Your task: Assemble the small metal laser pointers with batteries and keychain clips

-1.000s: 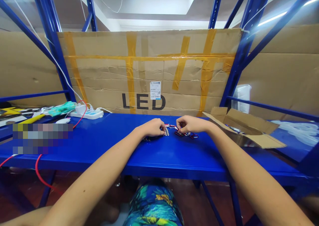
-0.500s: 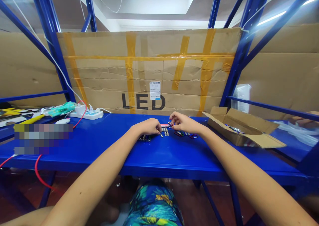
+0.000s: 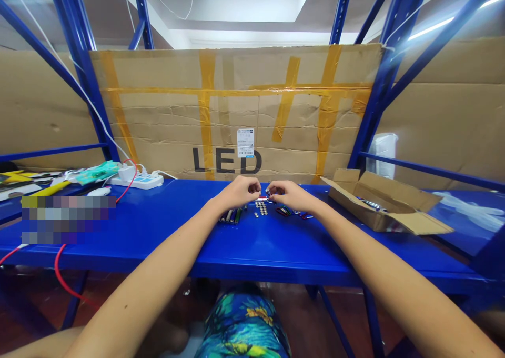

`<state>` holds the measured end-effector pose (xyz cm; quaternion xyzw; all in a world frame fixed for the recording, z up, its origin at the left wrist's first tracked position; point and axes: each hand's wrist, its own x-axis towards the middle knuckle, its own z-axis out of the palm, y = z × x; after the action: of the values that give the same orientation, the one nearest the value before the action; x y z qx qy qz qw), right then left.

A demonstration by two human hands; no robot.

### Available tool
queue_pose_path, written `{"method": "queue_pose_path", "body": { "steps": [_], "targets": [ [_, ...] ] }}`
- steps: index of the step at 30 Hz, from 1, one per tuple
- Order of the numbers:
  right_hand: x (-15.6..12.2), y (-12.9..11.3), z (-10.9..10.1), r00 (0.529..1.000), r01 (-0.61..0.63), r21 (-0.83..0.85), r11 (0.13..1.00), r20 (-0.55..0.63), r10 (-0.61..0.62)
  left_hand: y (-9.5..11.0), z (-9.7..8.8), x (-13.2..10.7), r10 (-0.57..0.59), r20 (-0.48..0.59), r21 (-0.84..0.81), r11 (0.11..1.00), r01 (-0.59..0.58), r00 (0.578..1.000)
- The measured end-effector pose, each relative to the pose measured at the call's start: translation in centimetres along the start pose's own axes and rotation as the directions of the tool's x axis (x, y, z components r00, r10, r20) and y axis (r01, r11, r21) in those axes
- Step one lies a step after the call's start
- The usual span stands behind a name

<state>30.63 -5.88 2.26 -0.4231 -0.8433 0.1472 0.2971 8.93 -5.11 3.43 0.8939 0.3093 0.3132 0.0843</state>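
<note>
My left hand (image 3: 245, 190) is raised a little over the table, thumb and fingertips pinched together; whatever they hold is too small to make out. Facing it, my right hand (image 3: 287, 194) pinches a small metallic piece (image 3: 269, 192) at its fingertips. Between and below the hands, small round silver pieces (image 3: 261, 207) resembling button cells lie in short rows. A red-and-white strip (image 3: 261, 199) is just behind them. Several slim dark tubes (image 3: 232, 216) lie side by side below my left hand. Coloured carabiner-like clips (image 3: 283, 211) lie under my right hand.
An open cardboard box (image 3: 369, 202) with small metallic items stands at right on the blue table (image 3: 252, 250). At left are a white power strip (image 3: 148, 181), a red cable (image 3: 59, 266) and a cluttered pile of tools. A large cardboard panel (image 3: 169, 121) closes off the back.
My left hand has lifted from the silver pieces and moved up and right, towards my right hand. The slim tubes show more fully. My right hand has shifted slightly.
</note>
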Motion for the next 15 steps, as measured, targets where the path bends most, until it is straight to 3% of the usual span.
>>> {"method": "queue_pose_path", "body": {
  "steps": [3,10,15],
  "targets": [
    [-0.12,-0.24,0.15,0.999,-0.025,0.051,0.998,0.050,0.023,0.30,0.38,0.18,0.084,-0.083,-0.020,0.996,-0.086,0.993],
    [-0.15,-0.35,0.34,0.998,-0.008,0.083,0.997,0.070,0.002,0.49,0.96,0.20,0.165,-0.022,0.041,0.986,-0.164,0.986],
    [0.06,0.05,0.16,0.999,0.038,0.003,0.999,0.008,-0.038,0.48,0.42,0.09,0.118,-0.056,0.025,0.993,-0.116,0.992]
  ]
}}
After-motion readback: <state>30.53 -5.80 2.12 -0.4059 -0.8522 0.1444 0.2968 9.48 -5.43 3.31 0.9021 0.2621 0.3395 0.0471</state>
